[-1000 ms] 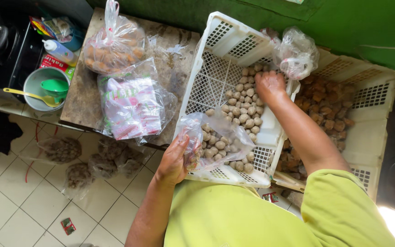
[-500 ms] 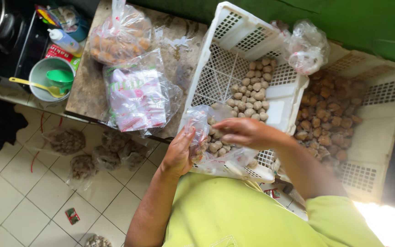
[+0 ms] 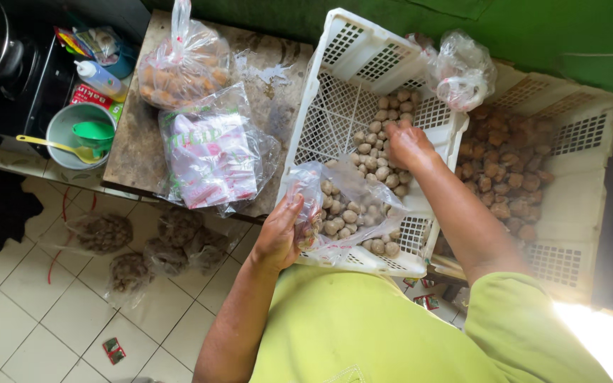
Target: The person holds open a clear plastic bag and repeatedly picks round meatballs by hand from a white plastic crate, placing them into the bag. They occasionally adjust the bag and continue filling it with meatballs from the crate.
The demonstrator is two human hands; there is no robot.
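Observation:
My left hand (image 3: 279,234) holds a clear plastic bag (image 3: 338,206) part filled with pale meatballs, at the near edge of a tilted white plastic crate (image 3: 335,106). My right hand (image 3: 407,144) reaches into that crate and rests, fingers down, on the heap of pale meatballs (image 3: 377,145); whether it grips any I cannot tell. To the right a second white crate (image 3: 583,135) holds darker brown balls (image 3: 501,167). A knotted clear bag (image 3: 460,71) sits on the rims between the two crates.
A worn tabletop (image 3: 264,85) at left carries a bag of brown balls (image 3: 182,67) and a pack of pink-printed plastic bags (image 3: 211,156). Several filled bags (image 3: 157,248) lie on the tiled floor. A bowl with a green scoop (image 3: 79,131) stands by a stove.
My right hand went from the crate to the bag held by my left hand, and has now returned to the pale meatballs in the crate. The left hand kept hold of the bag.

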